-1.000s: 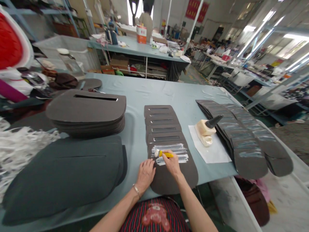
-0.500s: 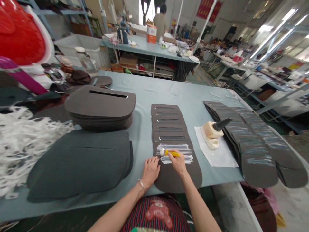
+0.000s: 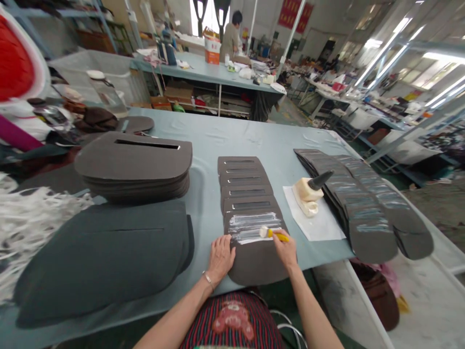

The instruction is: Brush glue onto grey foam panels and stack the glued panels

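Observation:
My right hand (image 3: 286, 248) is closed round the yellow handle of a brush (image 3: 278, 235). The pale bristles touch the front dark grey panel (image 3: 256, 264), on a band of wet white glue (image 3: 250, 227) streaked across it. My left hand (image 3: 221, 254) lies flat with its fingers out, resting on that panel's left edge. Behind it, several overlapping slotted panels (image 3: 241, 173) run in a row away from me. To the right, a cream-coloured glue-caked container (image 3: 307, 190) with a black nozzle sits on a white sheet (image 3: 319, 230).
On the left are a stack of slotted panels (image 3: 136, 160), larger dark sheets (image 3: 105, 257) and a heap of white strips (image 3: 39, 228). Glue-streaked panels (image 3: 363, 203) overlap along the right table edge. A person (image 3: 229, 41) stands by a far table (image 3: 203, 72).
The brush in my right hand has moved rightward across the panel, and the white streaks look more evenly spread. My left hand stays at the panel's edge. The whole view has shifted somewhat.

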A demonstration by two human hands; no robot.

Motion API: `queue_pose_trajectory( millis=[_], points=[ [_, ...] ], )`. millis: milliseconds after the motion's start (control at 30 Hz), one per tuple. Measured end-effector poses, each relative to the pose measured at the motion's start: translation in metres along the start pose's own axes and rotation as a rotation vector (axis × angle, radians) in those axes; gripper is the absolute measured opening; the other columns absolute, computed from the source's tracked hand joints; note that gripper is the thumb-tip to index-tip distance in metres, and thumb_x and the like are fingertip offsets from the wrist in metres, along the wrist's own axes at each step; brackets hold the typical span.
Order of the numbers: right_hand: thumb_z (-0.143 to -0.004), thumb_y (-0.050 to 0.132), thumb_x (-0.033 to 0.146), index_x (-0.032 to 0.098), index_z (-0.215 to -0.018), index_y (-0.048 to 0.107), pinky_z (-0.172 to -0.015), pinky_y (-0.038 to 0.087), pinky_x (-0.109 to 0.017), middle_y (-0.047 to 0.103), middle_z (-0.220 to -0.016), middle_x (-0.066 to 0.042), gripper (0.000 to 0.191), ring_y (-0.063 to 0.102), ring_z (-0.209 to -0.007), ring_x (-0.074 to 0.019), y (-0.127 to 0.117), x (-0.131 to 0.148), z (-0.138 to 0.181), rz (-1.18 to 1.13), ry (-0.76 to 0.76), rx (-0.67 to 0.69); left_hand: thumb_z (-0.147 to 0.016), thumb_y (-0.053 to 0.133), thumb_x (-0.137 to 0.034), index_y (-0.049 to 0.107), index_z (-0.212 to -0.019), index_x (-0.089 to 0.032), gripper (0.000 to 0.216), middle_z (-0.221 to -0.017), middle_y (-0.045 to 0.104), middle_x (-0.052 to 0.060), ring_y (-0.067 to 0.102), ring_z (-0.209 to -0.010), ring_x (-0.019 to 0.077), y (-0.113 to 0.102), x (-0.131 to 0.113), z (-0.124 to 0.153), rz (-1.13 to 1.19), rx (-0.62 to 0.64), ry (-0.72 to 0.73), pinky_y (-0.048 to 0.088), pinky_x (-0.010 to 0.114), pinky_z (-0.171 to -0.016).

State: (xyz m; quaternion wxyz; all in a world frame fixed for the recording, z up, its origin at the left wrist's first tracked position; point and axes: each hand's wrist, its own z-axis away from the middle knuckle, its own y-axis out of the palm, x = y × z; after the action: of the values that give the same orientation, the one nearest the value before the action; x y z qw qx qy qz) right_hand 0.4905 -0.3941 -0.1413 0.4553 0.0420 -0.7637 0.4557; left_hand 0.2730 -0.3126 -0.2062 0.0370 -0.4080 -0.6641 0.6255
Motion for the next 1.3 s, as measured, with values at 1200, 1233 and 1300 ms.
queue_pose_trajectory(
  millis=[1200,1233,1300],
  points=[
    [-0.071,0.045,0.043,0.019,-0.072,0.065,-0.051,0.034,-0.025,0.055,-0.052,0.0,0.032,0.046,-0.049,-0.0151,0.014,-0.03,-0.139,0.162,0.094,-0.196,-0.081,0.042,-0.009,0.053,-0.097,-0.021,0.022,-0.098,0.054,0.005,0.048,-0.097,0.0195,0.004,0.013,-0.092,-0.025,-0.015,-0.059,0.037,0.034,-0.083],
    [-0.072,0.045,0.043,0.019,-0.071,0.065,-0.052,0.034,-0.025,0.055,-0.052,-0.001,0.032,0.046,-0.05,-0.0152,0.014,-0.023,-0.14,0.18,0.1,-0.222,-0.082,0.041,-0.009,0.054,-0.095,-0.021,0.021,-0.096,0.054,0.005,0.049,-0.095,0.0193,0.004,0.013,-0.096,-0.02,-0.015,-0.077,0.037,0.034,-0.083],
    [-0.074,0.043,0.041,0.019,-0.073,0.065,-0.054,0.036,-0.025,0.058,-0.058,-0.001,0.031,0.049,-0.053,-0.015,0.036,0.005,-0.132,0.116,0.031,-0.201,-0.083,0.04,-0.011,0.054,-0.094,-0.021,0.02,-0.095,0.055,0.005,0.049,-0.094,0.0193,0.004,0.015,-0.105,-0.015,-0.028,-0.117,0.037,0.034,-0.082]
  ],
)
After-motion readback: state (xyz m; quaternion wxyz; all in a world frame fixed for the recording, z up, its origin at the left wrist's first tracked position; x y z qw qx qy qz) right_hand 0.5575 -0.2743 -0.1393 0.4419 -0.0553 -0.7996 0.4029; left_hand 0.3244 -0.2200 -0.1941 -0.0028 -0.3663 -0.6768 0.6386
